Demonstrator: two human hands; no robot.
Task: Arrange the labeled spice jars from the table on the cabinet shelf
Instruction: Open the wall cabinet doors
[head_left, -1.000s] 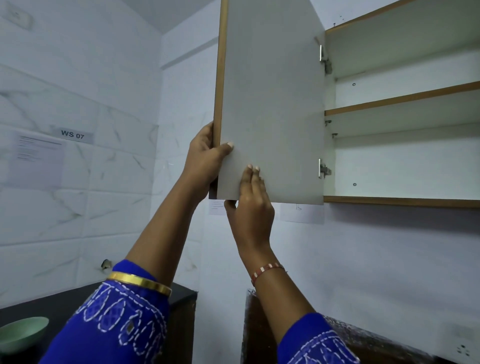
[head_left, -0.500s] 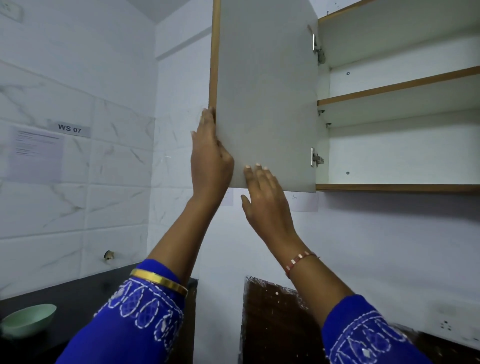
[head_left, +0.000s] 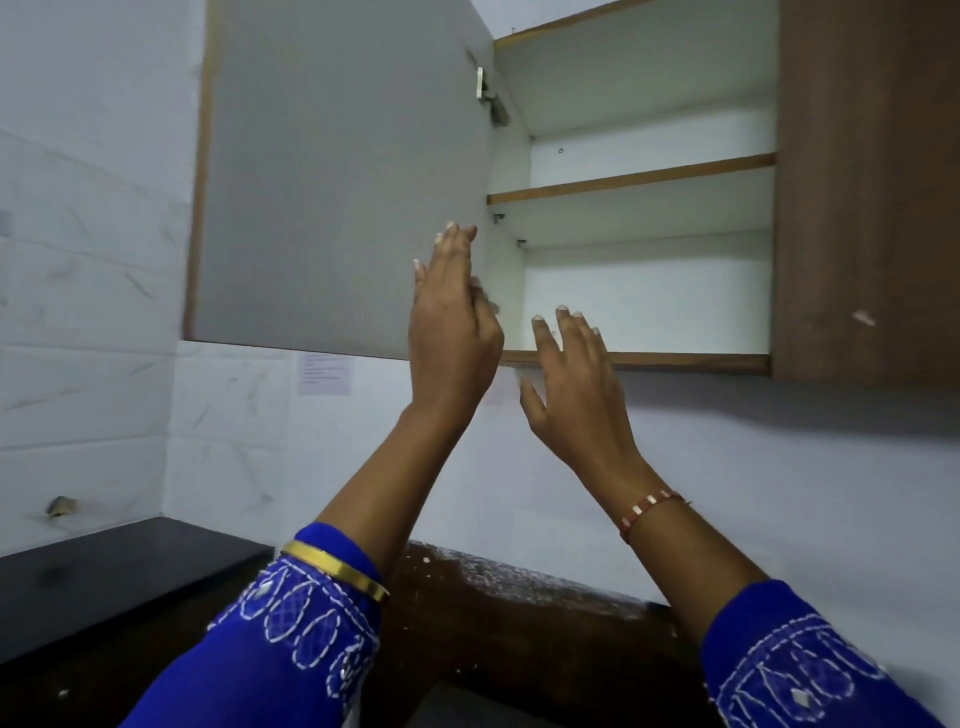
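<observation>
The wall cabinet stands with its grey door (head_left: 337, 176) swung wide to the left. Inside are two bare white shelves, an upper shelf (head_left: 631, 179) and a bottom shelf (head_left: 639, 358) with wooden front edges. My left hand (head_left: 452, 332) is raised in front of the door's hinge side, fingers straight, holding nothing. My right hand (head_left: 576, 384) hangs in the air just below the bottom shelf's front edge, fingers spread and empty. No spice jars are in view.
A closed brown cabinet door (head_left: 862, 192) sits to the right of the opening. Below lie a black counter (head_left: 104, 577) at the left and a dark brown counter (head_left: 519, 613) under my arms. White tiled walls surround the corner.
Both hands have left the door's lower edge and moved right, toward the opening. The door has swung further open. The view has shifted right, and the green bowl is out of sight.
</observation>
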